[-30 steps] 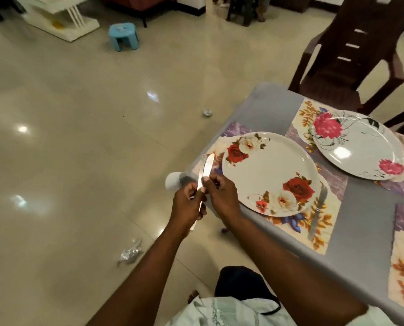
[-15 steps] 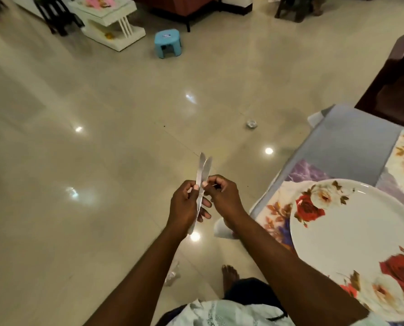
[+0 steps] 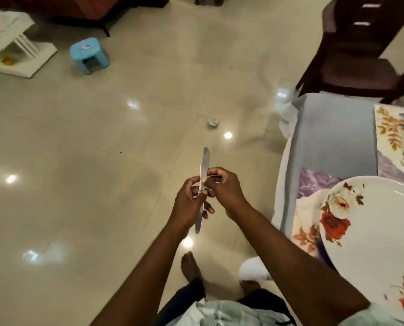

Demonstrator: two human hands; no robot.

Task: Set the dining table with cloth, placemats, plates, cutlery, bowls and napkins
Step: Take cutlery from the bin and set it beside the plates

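steel knives point(image 3: 203, 171) upright | left grip point(image 3: 188, 203) holds handles | right grip point(image 3: 222, 188) pinches blade — over floor

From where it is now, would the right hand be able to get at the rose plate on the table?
Probably yes, once freed: the right hand pinches the knives over the floor, and nothing lies between it and the plate.

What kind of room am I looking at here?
Most likely a home dining area: a cloth-covered table with a floral plate on a placemat, a dark chair and a small blue stool on tiled floor.
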